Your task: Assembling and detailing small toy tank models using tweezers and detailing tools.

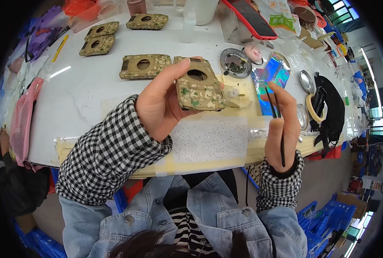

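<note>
Above the surface [88, 94], the left hand [157, 103] is clasping a camouflage model hull [202, 94] between its fingers; at right, the right hand's [288, 129] fingers are pinching black tweezers [282, 144]. Gentle, steady support is probably serving fine tweezer work best.

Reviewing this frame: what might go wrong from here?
The camouflage shell is held in the left hand alone, so it might slip onto the dotted white sheet. The black tweezers in the right hand have narrow tips that could scratch the shell if they met. Brushing against the round dish might scatter its small dark pieces.
</note>
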Tool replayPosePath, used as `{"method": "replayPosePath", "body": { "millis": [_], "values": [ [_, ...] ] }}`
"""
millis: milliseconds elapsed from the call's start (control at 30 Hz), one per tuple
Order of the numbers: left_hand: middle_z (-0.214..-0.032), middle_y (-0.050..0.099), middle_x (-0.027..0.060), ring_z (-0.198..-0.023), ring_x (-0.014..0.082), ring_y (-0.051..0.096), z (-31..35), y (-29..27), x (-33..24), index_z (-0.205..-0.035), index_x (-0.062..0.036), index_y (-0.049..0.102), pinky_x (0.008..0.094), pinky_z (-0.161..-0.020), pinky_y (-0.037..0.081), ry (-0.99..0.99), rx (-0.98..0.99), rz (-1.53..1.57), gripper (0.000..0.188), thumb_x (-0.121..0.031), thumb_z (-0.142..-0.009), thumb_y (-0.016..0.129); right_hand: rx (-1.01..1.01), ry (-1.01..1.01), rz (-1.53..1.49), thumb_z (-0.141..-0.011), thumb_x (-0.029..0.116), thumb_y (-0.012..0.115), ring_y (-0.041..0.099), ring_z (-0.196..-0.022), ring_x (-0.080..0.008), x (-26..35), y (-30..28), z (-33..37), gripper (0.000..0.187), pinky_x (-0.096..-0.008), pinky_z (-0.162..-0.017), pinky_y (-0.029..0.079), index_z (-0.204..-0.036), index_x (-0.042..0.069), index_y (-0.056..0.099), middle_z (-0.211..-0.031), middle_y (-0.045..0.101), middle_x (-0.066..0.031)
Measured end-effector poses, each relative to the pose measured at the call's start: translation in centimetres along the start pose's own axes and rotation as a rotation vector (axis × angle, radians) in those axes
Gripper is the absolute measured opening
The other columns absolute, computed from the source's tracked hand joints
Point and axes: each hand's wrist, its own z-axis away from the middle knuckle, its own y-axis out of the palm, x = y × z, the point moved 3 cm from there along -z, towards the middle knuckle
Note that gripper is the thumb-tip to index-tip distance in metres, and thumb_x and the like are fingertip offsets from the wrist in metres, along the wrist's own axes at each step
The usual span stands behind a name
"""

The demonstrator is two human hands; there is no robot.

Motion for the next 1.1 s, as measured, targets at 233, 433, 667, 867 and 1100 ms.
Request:
{"method": "replayPosePath", "body": {
  "millis": [233,433,667,867,1100],
  "values": [
    [-0.114,0.055,0.0249,-0.099,0.0286,0.059,-0.2,-0.5,0.3,-0.127,-0.0034,0.04,0.0338,-0.087,0.049,0.012,0.023,0.011,0.046,-0.035,-0.095,0.036,0.197,0.32,-0.308,-0.08,0.003,0.064,0.061,-0.085,-0.0189,-0.5,-0.3,5.2,0.03,-0.0268,-0.081,0.044,-0.107,-0.006,0.054,-0.091,0.065,-0.0143],
    [-0.114,0.055,0.0257,-0.098,0.0293,0.06,-0.4,-0.6,0.3,-0.127,-0.0011,0.04,0.0339,-0.087,0.049,0.03,0.023,0.007,0.047,-0.035,-0.095,0.035,0.155,0.472,-0.501,-0.085,0.003,0.059,0.059,-0.079,-0.0141,-1.3,1.5,6.7,0.014,-0.0239,-0.071,0.046,-0.095,-0.006,0.061,-0.086,0.063,-0.0108],
    [-0.114,0.054,0.0263,-0.098,0.0295,0.06,-0.4,-1.0,0.4,-0.127,-0.0005,0.04,0.0333,-0.086,0.05,0.03,0.012,0.004,0.047,-0.034,-0.095,0.035,0.078,0.484,-0.502,-0.087,0.004,0.057,0.06,-0.077,-0.0131,-1.2,2.4,6.6,0.012,-0.0224,-0.07,0.047,-0.092,-0.006,0.06,-0.084,0.063,-0.0108],
    [-0.116,0.054,0.0264,-0.099,0.0297,0.06,-0.4,-0.9,0.4,-0.127,-0.0003,0.04,0.0328,-0.086,0.05,0.018,-0.008,0.001,0.047,-0.034,-0.096,0.034,0.061,0.433,-0.457,-0.087,0.005,0.058,0.06,-0.075,-0.0133,-1.5,2.7,6.3,0.012,-0.0223,-0.068,0.047,-0.091,-0.005,0.061,-0.083,0.063,-0.011],
    [-0.116,0.053,0.0269,-0.099,0.0299,0.06,-0.4,-1.1,0.4,-0.128,-0.0001,0.04,0.0323,-0.085,0.051,0.024,0.001,-0.012,0.047,-0.034,-0.096,0.033,0.127,0.41,-0.446,-0.087,0.005,0.057,0.059,-0.075,-0.0133,-1.5,2.8,6.2,0.012,-0.0229,-0.069,0.046,-0.092,-0.005,0.06,-0.084,0.062,-0.0105]
  ]
}}
